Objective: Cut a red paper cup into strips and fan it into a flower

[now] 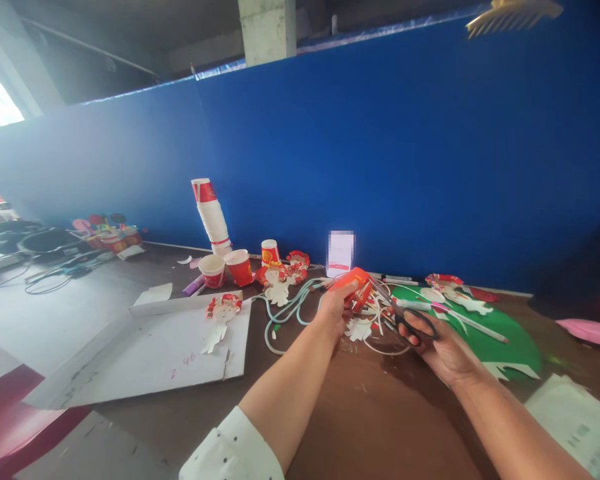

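Left hand [336, 310]: narrow in the grip, closed on a red paper piece [360, 283]; above the bench [380, 413], towards its far edge

Right hand [445, 350]: closed in the grip around the black handles of a pair of scissors [401, 315], blades pointing at the red paper piece; cannot tell whether touching it

Red paper piece: in the left hand, just in front of the phone [340, 253]

Phone: upright at the far edge of the bench, against the blue partition [380, 167], with a lit screen blurred over

Cords [300, 307]: pale blue and white, looped on the bench below and beside both hands

Green board [515, 333]: rounded, towards the right edge of the bench, under a pink-and-white marker [475, 323]

Cup stack [213, 217]: tall and leaning, near the far edge, behind two open red-and-white cups [239, 267]

Upturned cup [270, 252]: right of the two open cups, near red-haired paper figures [277, 288]

White tray [155, 347]: left of the left hand, with another paper figure [223, 310] at its far right corner

Pink oval [587, 332]: near the right edge of the bench
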`<state>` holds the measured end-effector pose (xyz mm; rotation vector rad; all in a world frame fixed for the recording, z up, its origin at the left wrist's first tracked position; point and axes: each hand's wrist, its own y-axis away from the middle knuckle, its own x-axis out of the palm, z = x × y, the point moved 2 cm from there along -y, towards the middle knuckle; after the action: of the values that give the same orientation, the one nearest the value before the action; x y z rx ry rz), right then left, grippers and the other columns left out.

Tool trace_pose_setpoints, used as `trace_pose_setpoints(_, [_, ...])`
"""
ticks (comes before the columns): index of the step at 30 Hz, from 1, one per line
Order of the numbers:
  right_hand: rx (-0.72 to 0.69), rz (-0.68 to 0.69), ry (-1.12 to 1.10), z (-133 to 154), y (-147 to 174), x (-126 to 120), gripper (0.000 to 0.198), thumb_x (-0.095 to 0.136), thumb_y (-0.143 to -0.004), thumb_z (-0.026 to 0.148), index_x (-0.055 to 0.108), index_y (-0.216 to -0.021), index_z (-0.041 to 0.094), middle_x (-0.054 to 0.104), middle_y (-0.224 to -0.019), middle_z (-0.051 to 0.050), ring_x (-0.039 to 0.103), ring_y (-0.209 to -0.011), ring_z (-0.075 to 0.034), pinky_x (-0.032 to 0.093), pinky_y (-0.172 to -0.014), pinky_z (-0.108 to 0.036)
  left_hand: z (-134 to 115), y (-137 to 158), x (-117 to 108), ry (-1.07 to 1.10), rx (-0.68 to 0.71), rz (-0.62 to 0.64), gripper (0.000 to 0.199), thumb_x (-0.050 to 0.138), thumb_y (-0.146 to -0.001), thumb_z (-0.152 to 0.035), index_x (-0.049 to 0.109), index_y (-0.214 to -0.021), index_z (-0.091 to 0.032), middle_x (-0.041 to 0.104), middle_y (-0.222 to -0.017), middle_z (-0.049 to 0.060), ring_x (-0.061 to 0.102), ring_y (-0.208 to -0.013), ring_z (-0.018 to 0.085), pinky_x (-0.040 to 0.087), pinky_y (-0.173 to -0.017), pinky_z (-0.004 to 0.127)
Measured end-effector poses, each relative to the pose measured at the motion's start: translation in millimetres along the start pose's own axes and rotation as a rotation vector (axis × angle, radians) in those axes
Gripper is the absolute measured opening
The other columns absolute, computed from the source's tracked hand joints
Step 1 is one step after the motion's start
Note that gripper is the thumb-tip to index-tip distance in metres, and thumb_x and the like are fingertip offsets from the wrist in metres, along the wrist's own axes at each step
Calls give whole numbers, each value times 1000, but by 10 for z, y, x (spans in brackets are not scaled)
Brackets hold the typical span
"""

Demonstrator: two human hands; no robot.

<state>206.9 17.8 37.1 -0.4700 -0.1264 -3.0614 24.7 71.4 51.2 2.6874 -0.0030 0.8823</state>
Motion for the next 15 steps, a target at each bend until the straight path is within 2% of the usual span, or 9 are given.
trace_pose_setpoints(4, [-4, 10, 69, -6, -2, -30, 26, 76, -71, 35, 74, -91, 19, 63, -72, -2, 50, -59, -7, 39, -48, -14, -38, 18, -20, -19, -31, 5, 17, 70, -70, -23, 55, -66, -14, 47, -50, -4, 29, -39, 3, 23, -41, 21])
trace_pose_setpoints(7, [22, 32, 184, 41, 43, 16, 33, 75, -72, 39, 73, -98, 19, 64, -73, -2, 51, -59, -8, 39, -49, -16, -51, 40, -23, -48, -37, -6, 14, 70, -71, -21, 58, -68, -14, 51, -53, -1, 39, -43, 6, 32, -45, 21])
trace_pose_setpoints(11, [35, 48, 321, 131, 115, 93, 38, 76, -69, 42, 73, -98, 17, 63, -68, -1, 50, -55, -9, 39, -50, -20, -33, 90, -2, -89, -18, 30, 11, 71, -70, -18, 62, -76, -14, 53, -56, -1, 49, -51, 10, 44, -57, 27])
trace_pose_setpoints(15, [39, 37, 264, 129, 96, 36, 35, 76, -69, 41, 73, -95, 17, 64, -68, -2, 50, -55, -9, 38, -48, -18, -4, 110, 4, -113, -18, 79, 14, 72, -68, -19, 62, -77, -14, 50, -55, -3, 45, -48, 9, 43, -55, 26])
